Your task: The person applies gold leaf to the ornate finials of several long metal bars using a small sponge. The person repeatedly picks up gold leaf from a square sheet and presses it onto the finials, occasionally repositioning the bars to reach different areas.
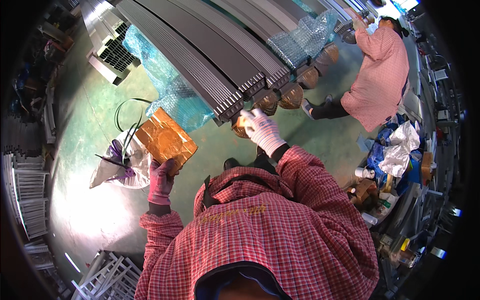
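My left hand (162, 181), in a pinkish glove, grips the lower corner of a brown box (169, 136) with a shiny, taped-looking surface. My right hand (261, 131), in a white glove with stripes, reaches to the near end of a bundle of long grey metal profiles (185, 65). Its fingers are closed at the profile ends, by a small tan patch that I cannot make out. Brown wrapped end pieces (265, 101) sit along the profile ends to the right of that hand. Blue bubble wrap (175, 95) hangs along the bundle's left side.
A white sack with purple ties (134, 167) lies left of the box. Another person (377, 70) works at the bundle's far right. A heap of wrapping and containers (395, 160) lies to the right. Pale metal frames (112, 280) stand at lower left.
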Motion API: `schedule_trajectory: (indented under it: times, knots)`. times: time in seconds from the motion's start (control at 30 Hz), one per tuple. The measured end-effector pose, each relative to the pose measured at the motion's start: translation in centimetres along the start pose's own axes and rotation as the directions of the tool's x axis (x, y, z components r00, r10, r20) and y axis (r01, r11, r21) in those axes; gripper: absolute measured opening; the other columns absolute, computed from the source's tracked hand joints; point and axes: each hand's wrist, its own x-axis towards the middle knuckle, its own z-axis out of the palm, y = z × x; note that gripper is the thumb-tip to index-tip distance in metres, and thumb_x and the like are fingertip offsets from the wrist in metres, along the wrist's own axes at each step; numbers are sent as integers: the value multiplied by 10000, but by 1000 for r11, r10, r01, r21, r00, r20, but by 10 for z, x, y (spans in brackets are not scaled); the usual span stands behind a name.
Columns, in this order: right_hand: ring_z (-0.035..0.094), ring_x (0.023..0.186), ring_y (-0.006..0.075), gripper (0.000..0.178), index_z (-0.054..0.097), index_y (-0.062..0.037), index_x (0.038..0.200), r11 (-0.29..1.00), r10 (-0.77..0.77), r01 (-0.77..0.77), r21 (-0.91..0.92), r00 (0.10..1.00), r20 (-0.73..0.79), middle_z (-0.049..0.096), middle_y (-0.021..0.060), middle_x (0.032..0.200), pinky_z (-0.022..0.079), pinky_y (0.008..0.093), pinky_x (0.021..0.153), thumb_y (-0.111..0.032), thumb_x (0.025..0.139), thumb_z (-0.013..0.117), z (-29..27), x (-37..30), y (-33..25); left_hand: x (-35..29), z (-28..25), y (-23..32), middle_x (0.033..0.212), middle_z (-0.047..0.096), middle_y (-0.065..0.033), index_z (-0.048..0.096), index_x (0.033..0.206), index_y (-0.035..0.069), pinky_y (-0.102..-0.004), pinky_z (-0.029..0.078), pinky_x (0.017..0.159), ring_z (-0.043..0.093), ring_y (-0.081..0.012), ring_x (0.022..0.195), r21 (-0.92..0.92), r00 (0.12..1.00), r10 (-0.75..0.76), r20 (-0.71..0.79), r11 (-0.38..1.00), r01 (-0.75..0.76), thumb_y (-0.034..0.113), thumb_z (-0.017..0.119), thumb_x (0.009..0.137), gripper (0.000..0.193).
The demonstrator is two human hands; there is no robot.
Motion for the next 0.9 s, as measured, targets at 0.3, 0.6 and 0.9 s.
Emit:
schedule_trajectory:
  times: [0.3, 0.6, 0.9]
  knots:
    - [602, 801, 338, 450, 495, -185, 1156, 998, 13, -9, -62, 997, 72, 530, 115, 979, 509, 448, 686, -160, 729, 635, 7, -2, 2, -1, -1, -3, 938, 618, -55, 469, 1183, 75, -242, 466, 487, 618, -187, 673, -7, 1000, 12, -6, 1000, -12, 75, 617, 785, 425]
    - [581, 911, 343, 417, 551, -160, 1154, 982, 181, -185, -32, 978, -105, 538, 123, 1056, 488, 439, 782, -178, 746, 636, -4, 10, 64, 17, 15, -6, 921, 617, -56, 493, 1145, 60, -248, 456, 497, 602, -167, 663, 2, 999, -1, 49, 1000, 0, 75, 606, 780, 383]
    - [564, 862, 133, 471, 478, -33, 1238, 300, 428, -169, 939, 903, 25, 546, 54, 1069, 529, 259, 675, -26, 782, 596, -28, 29, 69, 25, 129, -2, 1009, 625, -36, 495, 1193, 75, -237, 487, 549, 619, -132, 743, 50, 960, -5, 280, 999, -9, 25, 606, 805, 407]
